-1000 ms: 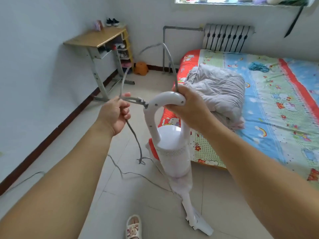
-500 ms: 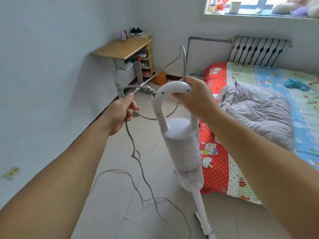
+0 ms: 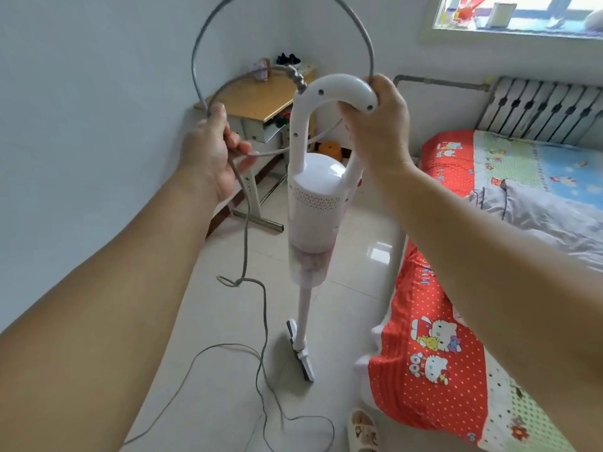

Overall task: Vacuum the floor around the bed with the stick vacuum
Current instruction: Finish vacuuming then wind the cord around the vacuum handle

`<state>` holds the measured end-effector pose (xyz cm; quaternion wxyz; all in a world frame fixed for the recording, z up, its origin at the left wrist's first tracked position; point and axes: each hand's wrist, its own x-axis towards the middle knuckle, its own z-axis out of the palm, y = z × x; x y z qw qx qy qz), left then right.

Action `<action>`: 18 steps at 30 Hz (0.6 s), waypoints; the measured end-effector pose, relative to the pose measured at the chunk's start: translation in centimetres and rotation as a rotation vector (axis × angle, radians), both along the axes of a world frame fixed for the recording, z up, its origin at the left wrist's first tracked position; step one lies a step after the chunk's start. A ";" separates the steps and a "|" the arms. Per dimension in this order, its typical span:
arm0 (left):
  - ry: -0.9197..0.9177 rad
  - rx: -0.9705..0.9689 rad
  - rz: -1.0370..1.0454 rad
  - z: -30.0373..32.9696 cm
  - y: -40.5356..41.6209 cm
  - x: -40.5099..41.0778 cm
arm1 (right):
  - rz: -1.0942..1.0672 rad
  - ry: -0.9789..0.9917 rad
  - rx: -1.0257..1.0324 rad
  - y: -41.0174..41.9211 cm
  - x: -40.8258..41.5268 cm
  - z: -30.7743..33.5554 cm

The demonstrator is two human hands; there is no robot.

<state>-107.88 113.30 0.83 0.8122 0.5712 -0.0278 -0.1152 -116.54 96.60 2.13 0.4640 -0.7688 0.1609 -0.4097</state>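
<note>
We hold the stick vacuum (image 3: 313,203) upright on the tiled floor (image 3: 222,314) just beside the bed (image 3: 434,370), its narrow floor head (image 3: 301,352) down on the tiles near the bed's corner. By its look we judge it fairly light but top-heavy: the motor body and dust cup sit high on a thin rigid tube, so the best hold is the looped handle (image 3: 339,89) at the very top, where a steady wrist can steer the head. The plastic is smooth and stiff, so a full wrap seems wiser than a fingertip hold. Our right hand (image 3: 375,125) grips the loop at its right bend, fingers curled under and thumb over the top. The grey power cord (image 3: 244,230) is the awkward part: soft, springy, arching overhead out of the handle and trailing in loose curls across the floor, with a small kink partway down. Our left hand (image 3: 212,148) is half closed around it, fingers curled to gather a loop and keep it away from the tube. We judge the slack on the floor could snag under the head or underfoot. A small counter (image 3: 257,99) stands against the far wall.
</note>
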 end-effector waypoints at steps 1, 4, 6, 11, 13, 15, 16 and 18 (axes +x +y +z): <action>-0.051 0.026 0.040 0.3 -0.9 1.4 | -0.006 -0.028 0.022 -1.0 1.3 -0.3; -0.244 0.156 0.152 1.4 -4.0 5.1 | -0.006 -0.100 0.096 -4.0 4.4 -0.8; -0.336 0.268 0.192 2.4 -6.7 7.7 | 0.000 -0.153 0.134 -6.4 6.7 -0.4; -0.444 0.658 0.158 2.7 -12.0 13.3 | -0.011 -0.247 0.232 -12.8 12.8 0.7; -0.496 0.797 0.109 2.1 -13.1 15.0 | -0.040 -0.258 0.242 -14.8 15.0 1.0; -0.548 0.846 0.052 1.1 -13.9 16.9 | -0.073 -0.260 0.241 -16.9 17.1 1.2; -0.570 0.874 0.037 0.5 -14.5 18.7 | -0.098 -0.252 0.233 -18.3 18.8 1.4; -0.602 1.010 0.002 -1.1 -14.6 20.8 | -0.149 -0.213 0.201 -20.4 20.7 1.3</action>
